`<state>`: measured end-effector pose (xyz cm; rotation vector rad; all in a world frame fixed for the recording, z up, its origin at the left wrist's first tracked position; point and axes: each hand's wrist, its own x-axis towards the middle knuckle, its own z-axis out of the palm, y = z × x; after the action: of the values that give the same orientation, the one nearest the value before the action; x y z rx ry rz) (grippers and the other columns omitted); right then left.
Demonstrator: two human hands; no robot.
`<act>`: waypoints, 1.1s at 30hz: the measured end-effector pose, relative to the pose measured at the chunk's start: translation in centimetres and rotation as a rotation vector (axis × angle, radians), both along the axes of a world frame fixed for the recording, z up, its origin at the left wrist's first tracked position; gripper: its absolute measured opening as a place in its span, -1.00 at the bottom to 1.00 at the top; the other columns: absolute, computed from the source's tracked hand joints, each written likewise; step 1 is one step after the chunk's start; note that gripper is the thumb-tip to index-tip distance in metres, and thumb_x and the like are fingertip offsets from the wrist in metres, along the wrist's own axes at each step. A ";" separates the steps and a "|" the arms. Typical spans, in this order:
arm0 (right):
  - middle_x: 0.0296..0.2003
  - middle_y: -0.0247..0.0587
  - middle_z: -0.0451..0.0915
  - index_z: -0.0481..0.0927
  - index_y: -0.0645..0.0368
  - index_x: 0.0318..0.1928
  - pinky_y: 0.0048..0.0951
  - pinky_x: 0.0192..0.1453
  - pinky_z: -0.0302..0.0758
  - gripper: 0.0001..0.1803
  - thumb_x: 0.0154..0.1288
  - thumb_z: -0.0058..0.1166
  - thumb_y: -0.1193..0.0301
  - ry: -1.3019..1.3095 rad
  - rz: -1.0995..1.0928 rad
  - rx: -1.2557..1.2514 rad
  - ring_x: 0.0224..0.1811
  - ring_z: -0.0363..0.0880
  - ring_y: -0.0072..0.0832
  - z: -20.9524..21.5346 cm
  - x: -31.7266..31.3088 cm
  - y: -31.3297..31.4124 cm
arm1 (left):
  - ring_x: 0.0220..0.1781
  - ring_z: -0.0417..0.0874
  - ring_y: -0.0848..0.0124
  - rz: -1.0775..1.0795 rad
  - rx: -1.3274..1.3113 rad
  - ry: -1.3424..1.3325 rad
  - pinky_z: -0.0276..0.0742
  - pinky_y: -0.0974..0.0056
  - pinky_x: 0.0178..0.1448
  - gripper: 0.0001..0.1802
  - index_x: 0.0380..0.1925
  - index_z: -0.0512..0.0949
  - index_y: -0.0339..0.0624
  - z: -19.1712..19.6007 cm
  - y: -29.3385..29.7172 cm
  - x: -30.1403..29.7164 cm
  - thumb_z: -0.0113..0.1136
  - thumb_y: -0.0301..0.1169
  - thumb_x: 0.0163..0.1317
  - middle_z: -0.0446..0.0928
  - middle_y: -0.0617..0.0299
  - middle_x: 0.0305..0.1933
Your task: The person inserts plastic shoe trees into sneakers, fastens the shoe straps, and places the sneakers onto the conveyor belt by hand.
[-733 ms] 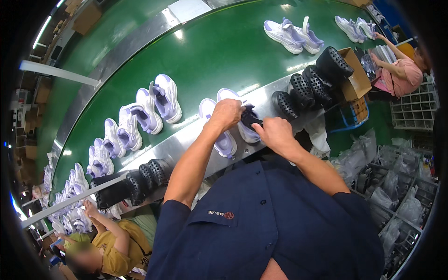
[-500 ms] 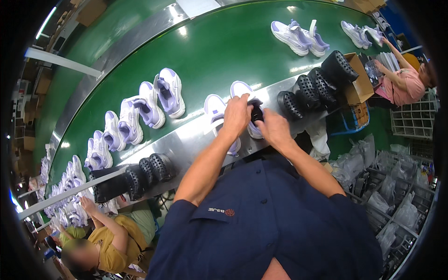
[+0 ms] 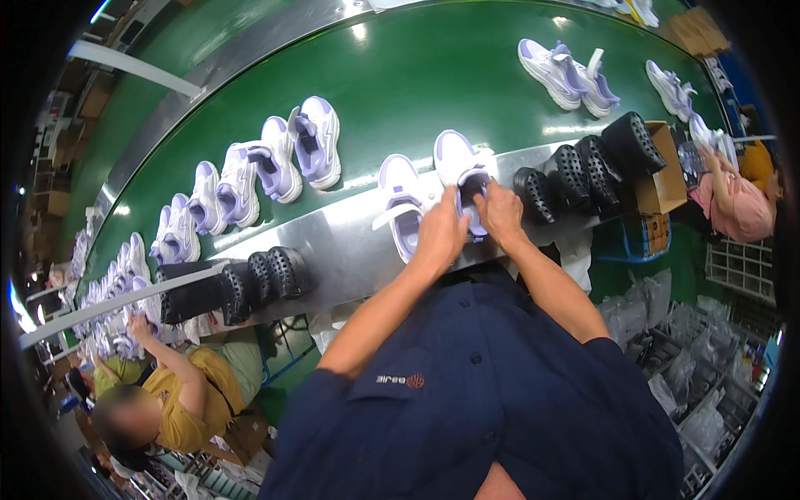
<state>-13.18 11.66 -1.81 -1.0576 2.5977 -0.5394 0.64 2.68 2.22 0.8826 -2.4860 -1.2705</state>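
Hands both on one white-and-lilac sneaker (image 3: pixel 463 179) at the steel ledge (image 3: pixel 333 242) by the green belt (image 3: pixel 417 92): left hand (image 3: pixel 440 235) gripping its near side, right hand (image 3: pixel 500 212) pinching the opening. Twin shoe (image 3: pixel 400 204) just beside, black moulds (image 3: pixel 575 175) to the right

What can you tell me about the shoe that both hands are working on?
The shoe is a white sneaker with pale purple trim and a thick white sole. It lies on the metal ledge beside the green conveyor belt, toe pointing away from the person. The left hand and right hand both grip its heel end, fingers at the dark opening. A matching sneaker lies just left.
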 end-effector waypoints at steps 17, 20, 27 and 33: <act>-0.45 0.19 0.66 0.60 0.31 -0.35 0.09 -0.23 0.52 -0.50 0.24 0.23 0.02 -0.016 0.235 0.281 -0.32 0.64 0.19 9.6 1.6 2.3 | -0.18 0.68 0.10 0.601 0.168 0.062 0.59 0.14 -0.02 -0.66 -0.05 0.62 -0.33 -2.3 -1.4 14.2 0.27 -0.30 0.29 0.64 -0.08 -0.17; -0.58 -0.09 0.61 0.54 0.35 -0.37 -0.30 -0.42 0.51 -0.66 0.30 0.27 0.27 -0.462 0.058 0.137 -0.57 0.60 -0.38 13.0 3.7 2.2 | -0.25 0.65 0.17 0.884 -0.308 0.047 0.56 0.15 -0.11 -0.86 -0.25 0.67 -0.25 3.2 -3.8 22.5 0.23 -0.40 0.33 0.63 0.06 -0.25; -0.56 -0.23 0.59 0.54 0.34 -0.34 -0.52 -0.49 0.46 -0.77 0.33 0.22 0.39 -0.772 0.111 0.141 -0.57 0.52 -0.61 13.7 9.6 -1.7 | 0.09 0.46 -0.08 1.090 -0.846 -0.511 0.43 -0.04 0.16 -0.39 0.11 0.50 -0.31 -0.1 -11.0 38.4 0.41 -0.15 0.16 0.48 -0.09 0.09; -0.39 -0.16 0.65 0.58 0.38 -0.13 -0.49 -0.31 0.54 -0.69 0.35 0.22 0.33 -0.758 0.236 0.157 -0.41 0.59 -0.56 14.0 10.3 -3.3 | 0.00 0.52 -0.02 1.114 -0.892 -0.333 0.45 -0.01 0.08 -0.48 0.01 0.58 -0.29 5.2 -11.1 37.7 0.43 -0.17 0.15 0.59 -0.02 -0.06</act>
<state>-2.91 8.35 12.22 -0.8669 1.7977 -0.5340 38.30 -8.41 7.41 1.7964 -1.7776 0.3275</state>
